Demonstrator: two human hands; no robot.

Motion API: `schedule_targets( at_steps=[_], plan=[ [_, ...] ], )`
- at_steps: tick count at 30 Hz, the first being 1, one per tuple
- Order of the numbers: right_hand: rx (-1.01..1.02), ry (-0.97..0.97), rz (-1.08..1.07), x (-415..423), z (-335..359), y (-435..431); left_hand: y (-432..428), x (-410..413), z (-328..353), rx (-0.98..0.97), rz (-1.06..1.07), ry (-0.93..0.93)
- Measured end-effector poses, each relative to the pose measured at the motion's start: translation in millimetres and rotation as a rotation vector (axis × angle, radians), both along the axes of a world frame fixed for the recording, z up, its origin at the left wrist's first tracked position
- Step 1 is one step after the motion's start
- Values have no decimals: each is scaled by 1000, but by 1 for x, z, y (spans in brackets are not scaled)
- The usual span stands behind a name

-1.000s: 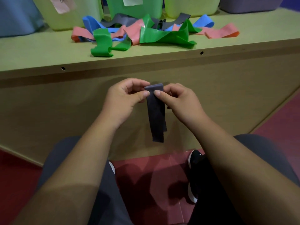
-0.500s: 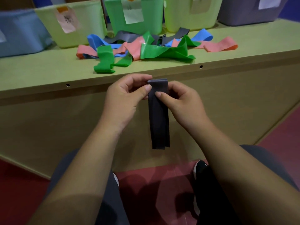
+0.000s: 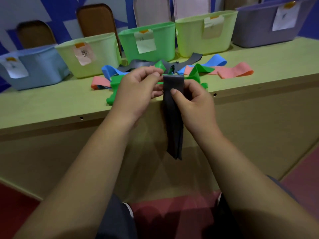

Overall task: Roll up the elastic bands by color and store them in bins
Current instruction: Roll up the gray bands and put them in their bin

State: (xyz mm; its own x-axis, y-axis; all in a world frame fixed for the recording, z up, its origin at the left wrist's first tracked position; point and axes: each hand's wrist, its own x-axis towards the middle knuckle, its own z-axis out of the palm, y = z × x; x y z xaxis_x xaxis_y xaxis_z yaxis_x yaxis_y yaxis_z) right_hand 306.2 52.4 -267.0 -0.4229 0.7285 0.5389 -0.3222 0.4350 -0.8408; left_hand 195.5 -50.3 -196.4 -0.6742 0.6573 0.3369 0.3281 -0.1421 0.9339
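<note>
A dark grey elastic band point(image 3: 173, 118) hangs flat in front of the table edge. My left hand point(image 3: 136, 94) pinches its top left corner and my right hand point(image 3: 193, 100) grips its top right side, thumb pressed on the front. Behind my hands a loose pile of bands lies on the tabletop: green point(image 3: 196, 73), blue point(image 3: 214, 61), pink point(image 3: 236, 71) and grey point(image 3: 193, 60). Along the back stand several labelled bins: a blue bin point(image 3: 39, 69), a pale yellow-green bin point(image 3: 103, 54), a green bin point(image 3: 162, 44), a second yellow-green bin point(image 3: 229, 30) and a grey bin point(image 3: 255, 28).
The light green table point(image 3: 51, 104) has a tall front panel with small holes near its edge. Chair backs stand behind the bins. My knees and shoes are below, over a red floor point(image 3: 172, 214).
Both hands have lifted the grey band upward, from below the table edge to level with it. The view has tilted up, bringing the bins fully into sight.
</note>
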Motion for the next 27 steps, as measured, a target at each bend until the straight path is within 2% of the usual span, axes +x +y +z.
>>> schedule_targets(
  at_steps=[5, 8, 11, 13, 17, 27],
  plan=[
    [8, -10, -79, -1, 6, 7, 55, -25, 23, -137, 135, 242],
    [7, -29, -86, 0, 7, 11, 85, -41, 27, -323, 220, 474],
    [-7, -44, -77, 0, 7, 14, 105, -50, 31, -569, 258, 582],
    [-19, -42, -61, 0, 7, 15, 111, -55, 32, -636, 345, 654],
    [-41, -33, -34, 0, 5, 15, 105, -61, 32, -537, 438, 637],
    [-81, -90, 17, 6, 9, 11, 84, -68, 70, -129, 517, 485]
  ],
)
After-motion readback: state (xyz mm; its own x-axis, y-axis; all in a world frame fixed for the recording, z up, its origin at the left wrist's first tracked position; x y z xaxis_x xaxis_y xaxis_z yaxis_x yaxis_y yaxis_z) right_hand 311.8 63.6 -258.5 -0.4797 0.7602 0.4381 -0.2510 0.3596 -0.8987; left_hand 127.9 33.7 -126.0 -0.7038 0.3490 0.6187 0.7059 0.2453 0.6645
